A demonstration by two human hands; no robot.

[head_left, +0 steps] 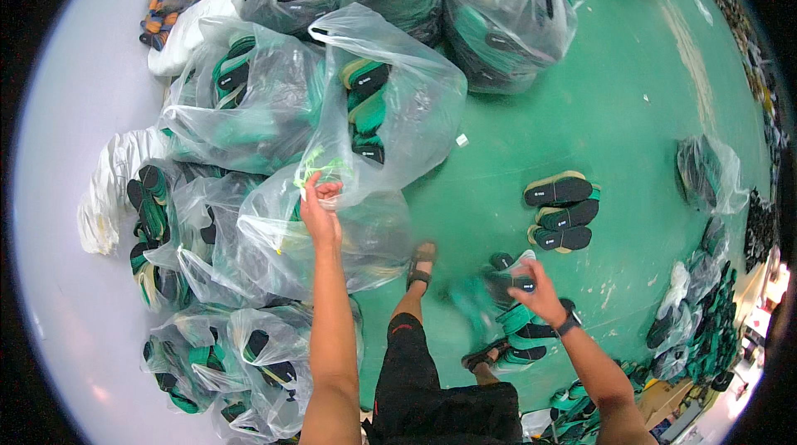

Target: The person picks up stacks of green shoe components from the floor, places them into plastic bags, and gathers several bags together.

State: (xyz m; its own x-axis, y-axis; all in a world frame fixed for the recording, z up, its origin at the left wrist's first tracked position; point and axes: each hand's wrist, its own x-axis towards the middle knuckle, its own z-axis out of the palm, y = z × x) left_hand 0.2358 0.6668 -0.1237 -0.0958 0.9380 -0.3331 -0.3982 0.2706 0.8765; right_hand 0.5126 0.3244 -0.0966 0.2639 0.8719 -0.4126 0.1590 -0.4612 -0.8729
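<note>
My left hand [322, 206] is closed around light green string [320, 169], whose loose ends stick up above the fingers. It is held over a large clear plastic bag [332, 242], beside a taller open bag [423, 100] with stacks of black and green insoles [368, 109] in it. My right hand [540, 294] is curled, thumb and fingers close together, at a whitish, film-like piece [526, 257]. What it grips is not clear. Below it, tied insole bundles [527, 330] lie near my foot, and a green shape [473, 308] is smeared by motion.
Full clear bags [510, 38] crowd the left and far side. Three tied insole stacks [563, 211] lie on the green floor [623, 113] to the right. Further right are a small clear bag [712, 171] and a heap of dark green pieces [718, 320].
</note>
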